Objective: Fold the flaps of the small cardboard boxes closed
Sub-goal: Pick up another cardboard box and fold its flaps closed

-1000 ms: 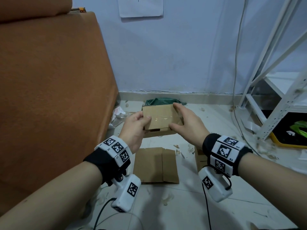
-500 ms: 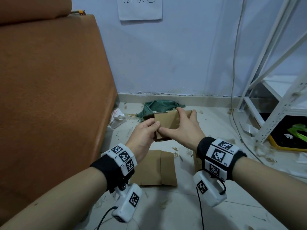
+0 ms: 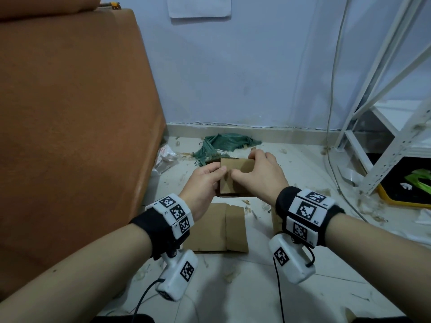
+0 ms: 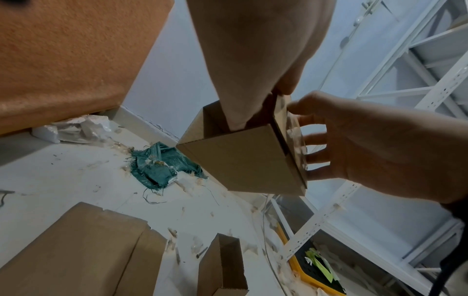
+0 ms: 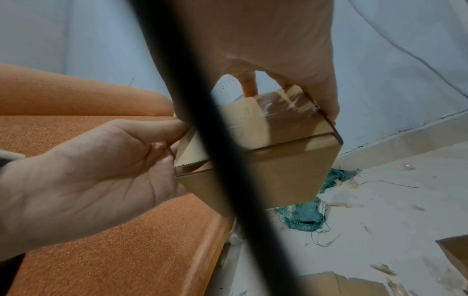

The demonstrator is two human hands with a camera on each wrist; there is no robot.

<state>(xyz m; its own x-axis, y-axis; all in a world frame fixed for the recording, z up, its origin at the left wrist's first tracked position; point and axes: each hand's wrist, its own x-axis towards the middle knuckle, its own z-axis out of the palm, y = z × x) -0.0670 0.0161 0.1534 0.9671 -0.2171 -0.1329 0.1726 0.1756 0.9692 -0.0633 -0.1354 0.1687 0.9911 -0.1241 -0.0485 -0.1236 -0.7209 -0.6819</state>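
Note:
A small brown cardboard box (image 3: 236, 170) hangs above the floor between both hands. My left hand (image 3: 205, 180) grips its left side, thumb on the outside. In the left wrist view the fingers (image 4: 238, 112) reach into the box's (image 4: 243, 160) open end. My right hand (image 3: 258, 176) holds the right side, thumb on the near face and fingers over the far edge. The right wrist view shows clear tape across the end of the box (image 5: 278, 164) under my right hand (image 5: 266, 50), with my left hand (image 5: 88, 176) pinching the left edge.
A flattened cardboard piece (image 3: 217, 229) lies on the tiled floor below my hands, and another small open box (image 4: 220, 266) stands beside it. Green cloth (image 3: 224, 145) lies by the wall. An orange cushion (image 3: 70, 113) stands left, a white metal rack (image 3: 384, 113) and yellow tray (image 3: 408, 199) right.
The box has been turned from lying flat with its broad face up to a narrower, upright pose. Both hands have closed in on it and sit nearer each other.

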